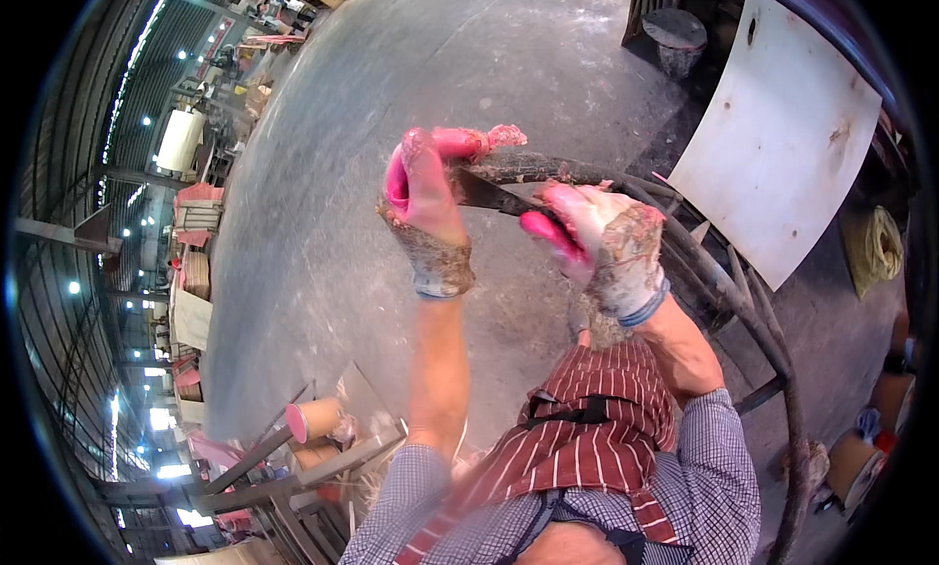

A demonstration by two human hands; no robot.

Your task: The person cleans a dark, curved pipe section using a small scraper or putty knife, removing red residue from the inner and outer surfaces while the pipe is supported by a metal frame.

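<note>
Both my hands wear worn gloves, bright pink at the fingers and soiled near the cuffs. A flat dark blade (492, 194) spans the gap between them. My right hand (602, 237) is closed around its right end, and any handle is hidden in the fist. My left hand (427, 198) has curled fingers at the blade's other end, with one finger stretched to the right above it; the exact grip is partly hidden. Ragged pinkish material hangs at that fingertip. Just behind the blade runs a curved dark metal bar (729, 289).
A pale board (782, 125) leans at the right, near a dark round bin (675, 39) and a yellowish sack (873, 252). At lower left stand a metal frame (284, 497) and a pink-ended roll (313, 420). Stacked goods line the far left along the grey concrete floor (323, 203).
</note>
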